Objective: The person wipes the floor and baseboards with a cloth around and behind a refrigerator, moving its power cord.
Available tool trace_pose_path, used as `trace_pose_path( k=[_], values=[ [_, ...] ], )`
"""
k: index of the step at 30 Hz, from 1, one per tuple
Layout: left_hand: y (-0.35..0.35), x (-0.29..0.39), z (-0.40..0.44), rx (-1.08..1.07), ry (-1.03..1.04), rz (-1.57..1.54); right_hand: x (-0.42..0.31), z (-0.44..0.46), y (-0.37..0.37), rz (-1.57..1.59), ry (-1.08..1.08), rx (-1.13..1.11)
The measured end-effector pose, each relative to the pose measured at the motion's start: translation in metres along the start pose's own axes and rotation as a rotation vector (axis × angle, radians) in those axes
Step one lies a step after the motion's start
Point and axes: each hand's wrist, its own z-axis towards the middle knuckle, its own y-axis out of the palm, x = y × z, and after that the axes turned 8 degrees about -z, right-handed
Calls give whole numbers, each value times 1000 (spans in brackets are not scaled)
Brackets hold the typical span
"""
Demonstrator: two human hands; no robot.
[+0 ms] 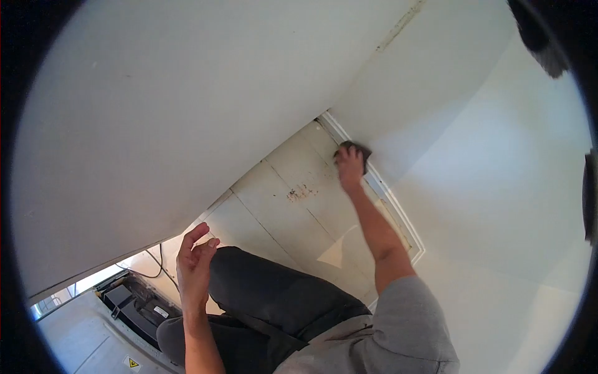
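Works over the floor (252, 202), along the white strip (395, 204); holds the left hand (194, 268) empty, half-curled, with thumb apart; clamps the right hand (352, 167) on a dark pad (365, 153) against the strip. Probably wipes; calls next for even pressure.

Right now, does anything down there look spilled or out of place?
Yes: a patch of dark and brownish specks lies on the pale tiled floor, between the knee and right hand. It stands out against the tiles; I can't tell what it is.
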Motion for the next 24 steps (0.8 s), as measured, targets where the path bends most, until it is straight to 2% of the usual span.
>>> trace_pose_path(
  k=[2, 5, 7, 9, 12, 13, 16, 18, 20, 23, 24],
  values=[
    [-2, -13, 2, -26, -6, 9, 46, -3, -11, -259, -289, 190],
    [-5, -21, 7, -45, -40, 56, 78, -43, -1, -196, -313, 65],
    [-10, -20, 6, -21, -77, 76, 93, -88, 6, -113, -127, 35],
    [-12, -13, 2, -26, 51, 19, 113, -131, -14, -245, -203, -33],
    [-15, -6, -4, -31, 65, -15, 125, -161, -26, -125, -89, -79],
    [-16, -7, -4, -45, 69, -42, 130, -164, -27, -142, -158, -116],
    [-18, 0, -7, -39, 59, 18, 128, -155, -37, -82, -82, -80],
    [-15, 6, -7, -34, 58, -35, 136, -156, -50, -133, -144, -163],
    [-14, 6, -5, -34, 55, -84, 141, -163, -40, -29, -40, 30],
    [-13, 1, -1, -54, 43, -30, 128, -152, -6, 16, -2, 32],
    [-11, -1, 2, -62, 46, -12, 121, -132, -1, 52, -74, 74]
  ],
)
